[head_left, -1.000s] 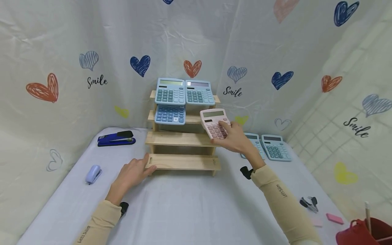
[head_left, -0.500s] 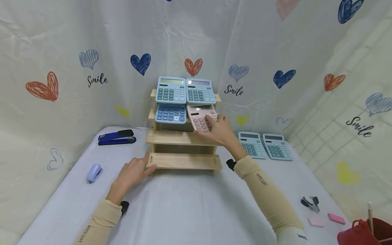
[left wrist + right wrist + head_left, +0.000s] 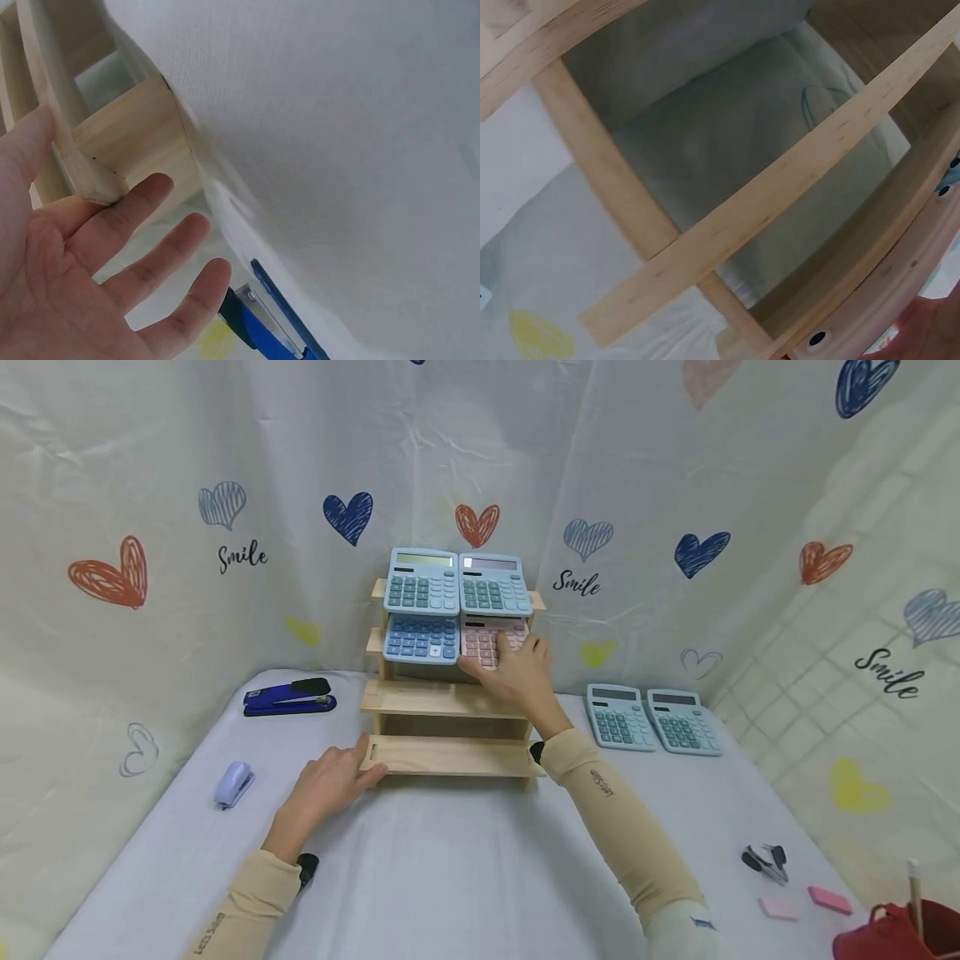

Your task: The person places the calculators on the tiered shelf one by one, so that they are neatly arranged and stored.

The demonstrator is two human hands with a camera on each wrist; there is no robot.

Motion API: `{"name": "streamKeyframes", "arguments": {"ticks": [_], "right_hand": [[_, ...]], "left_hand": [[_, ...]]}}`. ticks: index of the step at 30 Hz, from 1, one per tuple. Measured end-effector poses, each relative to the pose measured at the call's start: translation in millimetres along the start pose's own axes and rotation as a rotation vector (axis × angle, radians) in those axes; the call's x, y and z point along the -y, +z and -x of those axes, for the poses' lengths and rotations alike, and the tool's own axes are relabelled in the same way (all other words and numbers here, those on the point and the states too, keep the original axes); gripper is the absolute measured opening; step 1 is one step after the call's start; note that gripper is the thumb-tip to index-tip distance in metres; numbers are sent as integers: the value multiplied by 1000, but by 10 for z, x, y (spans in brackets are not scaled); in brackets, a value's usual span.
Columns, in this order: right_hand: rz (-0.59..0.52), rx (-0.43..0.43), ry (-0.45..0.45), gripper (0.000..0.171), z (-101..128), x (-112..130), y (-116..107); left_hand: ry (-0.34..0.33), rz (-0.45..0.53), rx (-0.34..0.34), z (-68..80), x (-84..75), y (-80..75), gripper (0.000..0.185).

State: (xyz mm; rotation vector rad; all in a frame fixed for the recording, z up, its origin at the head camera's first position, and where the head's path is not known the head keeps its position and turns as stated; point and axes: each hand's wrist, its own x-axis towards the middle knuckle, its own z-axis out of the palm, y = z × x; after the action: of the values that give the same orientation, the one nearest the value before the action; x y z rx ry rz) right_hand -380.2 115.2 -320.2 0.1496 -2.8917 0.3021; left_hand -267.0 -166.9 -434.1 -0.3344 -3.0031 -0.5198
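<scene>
A pink calculator (image 3: 480, 646) leans on the second tier from the top of a wooden stepped rack (image 3: 450, 756). My right hand (image 3: 519, 675) pinches its lower part between thumb and fingers; in the right wrist view its underside (image 3: 870, 311) lies along a shelf edge. Left of it, on the same tier, is a darker blue calculator (image 3: 420, 641). Two light blue calculators (image 3: 422, 581) fill the top tier. With thumb and index finger, my left hand (image 3: 327, 787) grips the left end of the lowest shelf; its other fingers (image 3: 161, 259) spread out beside the wood.
Two more light blue calculators (image 3: 620, 720) lie right of the rack. To the left are a dark blue stapler (image 3: 288, 698) and a small lilac stapler (image 3: 234, 785). At front right lie a staple remover (image 3: 767, 865), pink erasers (image 3: 829, 900) and a red holder (image 3: 873, 935) with a pencil.
My right hand has carried the pink calculator leftward and set it in against the second tier, beside the darker blue one. The left hand has stayed on the lowest shelf.
</scene>
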Motion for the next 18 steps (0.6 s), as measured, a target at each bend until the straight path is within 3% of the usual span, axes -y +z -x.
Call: {"name": "streamKeyframes", "arguments": {"ticks": [5,10,14,18], "right_hand": [[40,-3,18,110,-56,59,28],[-20,6,31,108,-58,46,29],[-77,7,27,103,32,-55,58],[-120,-55,-8,88,137,-257,107]], "left_hand": [[-3,1,-4,0,1,5,73],[-3,1,-10,-13,5,1,73],[-6,-1,-2,-6,14,8,73],[-2,-3,0,6,10,11,72]]}}
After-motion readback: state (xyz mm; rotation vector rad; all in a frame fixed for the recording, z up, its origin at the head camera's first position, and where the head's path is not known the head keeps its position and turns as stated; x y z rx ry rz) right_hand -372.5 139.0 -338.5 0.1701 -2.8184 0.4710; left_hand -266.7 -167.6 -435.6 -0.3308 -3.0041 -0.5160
